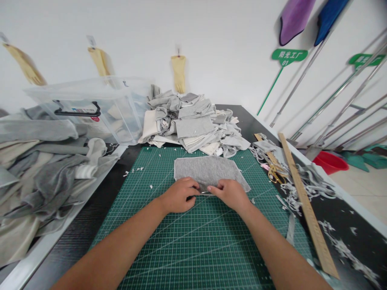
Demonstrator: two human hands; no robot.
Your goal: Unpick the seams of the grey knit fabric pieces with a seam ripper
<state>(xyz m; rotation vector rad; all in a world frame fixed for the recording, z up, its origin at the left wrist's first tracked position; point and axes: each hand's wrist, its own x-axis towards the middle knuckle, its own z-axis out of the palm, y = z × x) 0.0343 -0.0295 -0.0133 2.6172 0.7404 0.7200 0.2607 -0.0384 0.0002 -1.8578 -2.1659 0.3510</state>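
Note:
A grey piece of fabric (208, 168) lies flat on the green cutting mat (187, 249), its near edge slightly raised. My left hand (180, 195) pinches that near edge at its left part, with the fingers curled in. On the other side, my right hand (231, 194) is closed on the same edge, thumb pointing inward. Between the two hands a thin shiny strip (205, 193) shows at the edge; what it is, I cannot make out. My fingertips are partly hidden by the cloth.
Behind the mat rises a heap of grey and cream fabric pieces (195, 125). A clear plastic bin (121, 117) stands at the back left, beside more cloth (45, 173). On the right are a wooden ruler (306, 201), gold-handled scissors (275, 175) and fabric scraps (292, 197).

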